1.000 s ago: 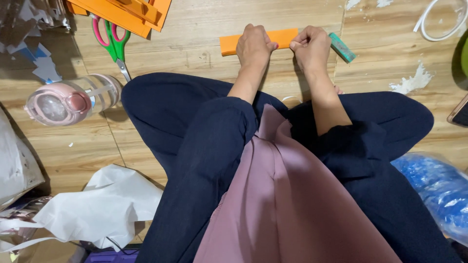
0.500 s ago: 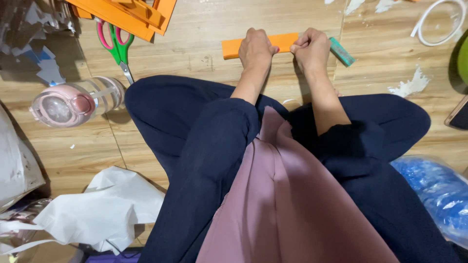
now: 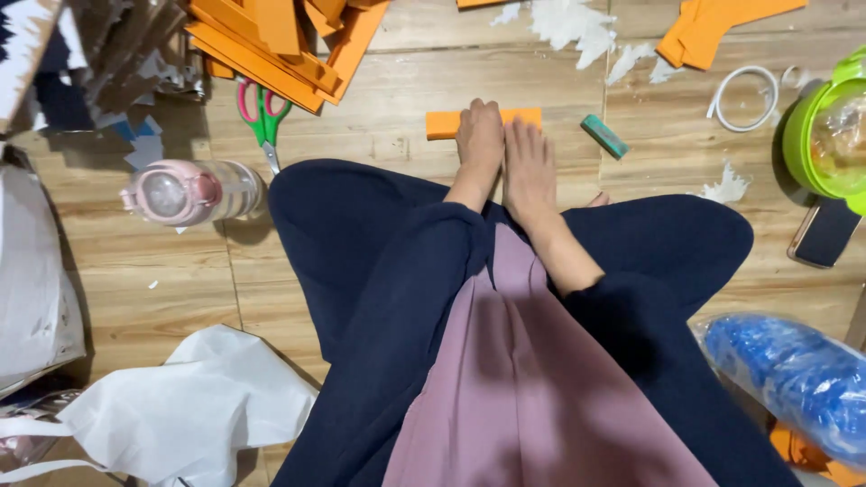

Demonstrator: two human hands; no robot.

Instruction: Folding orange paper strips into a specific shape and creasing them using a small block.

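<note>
Change against the frame half a second earlier: both hands then sat apart on the strip, one toward each end. Now they have closed together at its middle, side by side and touching. The view has also tilted, so more of the floor at the right edge shows.

Left hand (image 3: 479,137): flat, palm down, fingers together, pressing the orange strip (image 3: 443,124) against the wooden floor (image 3: 361,99). Right hand (image 3: 528,158): same posture, laid flat just beside the left, fingertips on the strip's right part. Neither hand grips; both press.

Strip: a narrow orange rectangle of thick paper or foam sheet, lying horizontal in the upper centre of the frame. Only its left end and a short piece at its right end show; the middle is hidden under the hands. Edges look straight; whether it is folded I cannot tell.

Surroundings, left to right: stack of orange sheets (image 3: 271,41) at upper left; scissors (image 3: 262,113) with pink and green handles just below it; clear bottle (image 3: 189,191) with pink lid lying on its side at middle left; white bag (image 3: 189,406) at lower left. Right of the hands, a small teal eraser-like block (image 3: 604,135); a white ring (image 3: 744,97); a green container (image 3: 825,126) at the right edge; a dark phone (image 3: 823,233) beneath it; blue plastic bag (image 3: 794,374) at lower right.
</note>
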